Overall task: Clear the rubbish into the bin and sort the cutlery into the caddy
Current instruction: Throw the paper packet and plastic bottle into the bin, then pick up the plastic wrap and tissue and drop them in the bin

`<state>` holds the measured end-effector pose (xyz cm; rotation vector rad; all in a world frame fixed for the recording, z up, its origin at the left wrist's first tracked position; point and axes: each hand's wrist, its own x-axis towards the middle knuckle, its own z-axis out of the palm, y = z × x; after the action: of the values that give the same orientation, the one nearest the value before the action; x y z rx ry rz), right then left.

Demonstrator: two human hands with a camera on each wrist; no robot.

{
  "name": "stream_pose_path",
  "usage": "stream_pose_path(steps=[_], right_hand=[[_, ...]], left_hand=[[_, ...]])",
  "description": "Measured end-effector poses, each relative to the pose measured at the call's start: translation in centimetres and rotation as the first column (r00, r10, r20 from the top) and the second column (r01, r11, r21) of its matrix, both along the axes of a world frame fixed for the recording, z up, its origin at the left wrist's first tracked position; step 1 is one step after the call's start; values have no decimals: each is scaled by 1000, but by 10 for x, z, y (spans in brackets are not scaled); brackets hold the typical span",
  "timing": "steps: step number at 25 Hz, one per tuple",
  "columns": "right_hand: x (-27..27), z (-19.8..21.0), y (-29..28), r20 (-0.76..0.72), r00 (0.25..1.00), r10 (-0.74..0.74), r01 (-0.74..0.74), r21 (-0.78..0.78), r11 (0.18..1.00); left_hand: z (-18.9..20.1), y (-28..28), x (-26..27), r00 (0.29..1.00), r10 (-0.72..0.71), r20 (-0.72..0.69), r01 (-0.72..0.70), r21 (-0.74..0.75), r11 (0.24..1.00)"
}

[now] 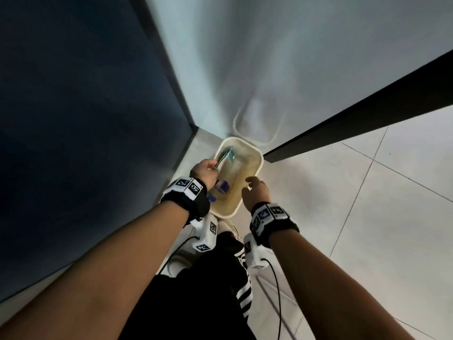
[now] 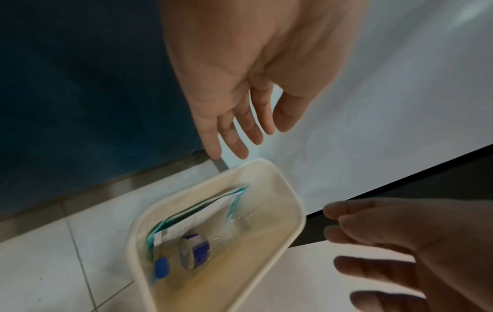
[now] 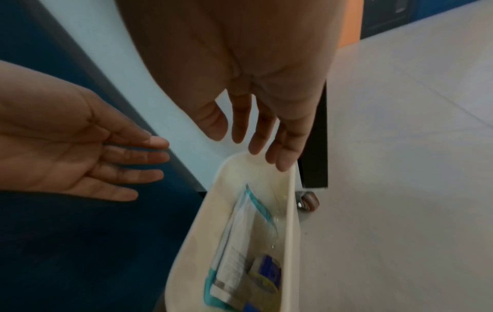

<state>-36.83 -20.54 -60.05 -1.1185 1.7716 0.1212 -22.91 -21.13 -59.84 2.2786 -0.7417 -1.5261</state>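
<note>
A cream bin [image 1: 260, 157] stands on the tiled floor in a corner. Inside it lie a white packet with teal edges [image 1: 229, 154] and a clear plastic bottle with a blue label and cap [image 1: 221, 186]. My left hand [image 1: 208, 165] hovers over the bin's left rim, fingers straight and empty, as the left wrist view shows [image 2: 240, 135]. Above the bin's near right rim my right hand [image 1: 252, 182] is also open and empty [image 3: 253, 130]. The packet [image 2: 197, 215] and bottle [image 2: 197, 249] rest against the bin's left wall.
A dark blue panel [image 1: 85, 119] rises on the left and a pale wall [image 1: 269, 69] stands behind the bin. A black-edged white unit [image 1: 355, 114] on a caster [image 3: 306, 202] stands right of the bin. My shoes and striped trousers [image 1: 220, 278] are just below it.
</note>
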Motion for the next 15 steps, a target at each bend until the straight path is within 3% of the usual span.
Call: stream_pose_path(steps=[3,6,10,13,15], right_hand=[[3,68,-16,2,992,129,-129,-97,987],[10,155,-29,14,935,353,-345,-180,921],[19,308,-42,20,760,650,-607,-337,720],[36,414,-51,3,659,752,-651,-499,572],[58,467,-62,-8,648,761,-602,-618,506]], left_hand=[[66,5,-2,996,53,-74,-56,-50,997],[167,12,-4,972,107,-210,-122,-55,991],[348,30,20,928,170,-330,-228,-147,962],[466,57,46,924,140,-355,-264,-329,907],[520,63,66,931,190,-311,-319,-443,837]])
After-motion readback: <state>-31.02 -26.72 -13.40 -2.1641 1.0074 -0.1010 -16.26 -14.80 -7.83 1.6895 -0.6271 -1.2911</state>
